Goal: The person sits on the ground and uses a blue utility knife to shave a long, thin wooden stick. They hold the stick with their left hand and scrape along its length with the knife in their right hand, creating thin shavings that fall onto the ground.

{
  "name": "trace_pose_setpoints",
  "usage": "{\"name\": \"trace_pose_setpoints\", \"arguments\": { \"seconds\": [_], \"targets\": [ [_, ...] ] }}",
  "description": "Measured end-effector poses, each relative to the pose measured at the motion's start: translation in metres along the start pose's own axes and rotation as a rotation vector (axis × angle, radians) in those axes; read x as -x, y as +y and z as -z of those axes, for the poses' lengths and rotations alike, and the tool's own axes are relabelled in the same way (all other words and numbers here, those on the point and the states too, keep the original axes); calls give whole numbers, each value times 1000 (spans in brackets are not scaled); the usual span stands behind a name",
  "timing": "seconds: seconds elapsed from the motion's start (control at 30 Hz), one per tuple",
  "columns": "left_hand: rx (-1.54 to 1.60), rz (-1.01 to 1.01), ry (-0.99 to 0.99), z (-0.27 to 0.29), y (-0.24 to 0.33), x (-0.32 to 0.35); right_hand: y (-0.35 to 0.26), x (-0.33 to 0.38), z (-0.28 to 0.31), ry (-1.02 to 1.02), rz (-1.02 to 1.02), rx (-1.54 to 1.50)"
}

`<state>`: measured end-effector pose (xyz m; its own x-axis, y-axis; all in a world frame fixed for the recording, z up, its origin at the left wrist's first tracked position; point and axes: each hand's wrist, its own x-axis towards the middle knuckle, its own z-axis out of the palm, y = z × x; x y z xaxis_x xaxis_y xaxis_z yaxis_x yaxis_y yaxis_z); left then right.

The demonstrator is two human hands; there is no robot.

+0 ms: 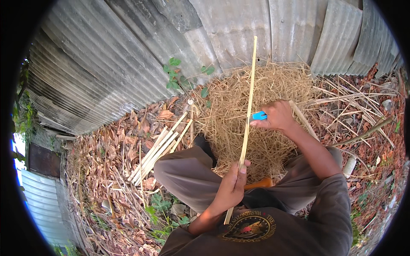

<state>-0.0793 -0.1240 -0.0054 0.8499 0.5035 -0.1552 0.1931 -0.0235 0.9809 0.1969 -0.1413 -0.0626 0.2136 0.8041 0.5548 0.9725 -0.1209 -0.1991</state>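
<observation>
A long, pale bamboo strip (252, 81) stretches from my lap up past the heap of shavings. My left hand (232, 185) is closed around its lower part, with the thumb lying along it. Higher up, my right hand (277, 116) is closed on a blue-handled utility knife (259, 116), whose end touches the strip's right side. Much of the knife is hidden in the fingers, and its blade is hard to make out. Beneath both hands lies the heap of thin, curly shavings (265, 149), between my bent legs.
Split bamboo strips (156, 153) lie bundled left of my knee. An orange-brown curved object (259, 183) rests at my lap. Corrugated metal sheets (230, 34) wall the far side. Thin sticks (350, 100) and dry leaves (128, 145) litter the ground; a green plant (173, 74) grows by the wall.
</observation>
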Motion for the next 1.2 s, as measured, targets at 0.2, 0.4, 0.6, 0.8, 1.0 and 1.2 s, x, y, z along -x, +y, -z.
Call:
{"name": "trace_pose_setpoints", "arguments": {
  "seconds": [0.2,0.4,0.6,0.8,1.0,1.2],
  "targets": [
    [28,-5,-51,2,-2,9,7,-3,1,-46,-86,30],
    [24,66,-189,0,6,42,63,-12,13,-104,-536,-5],
    [44,109,-130,16,-7,51,7,-7,34,-157,-337,-41],
    [-84,-21,55,15,-1,17,-69,13,24,-201,22,-135],
    [-172,-18,41,13,5,10,-45,6,14,-75,95,-32],
    [-65,-2,-24,12,-2,10,-12,-3,7,-118,-57,33]
  ]
}}
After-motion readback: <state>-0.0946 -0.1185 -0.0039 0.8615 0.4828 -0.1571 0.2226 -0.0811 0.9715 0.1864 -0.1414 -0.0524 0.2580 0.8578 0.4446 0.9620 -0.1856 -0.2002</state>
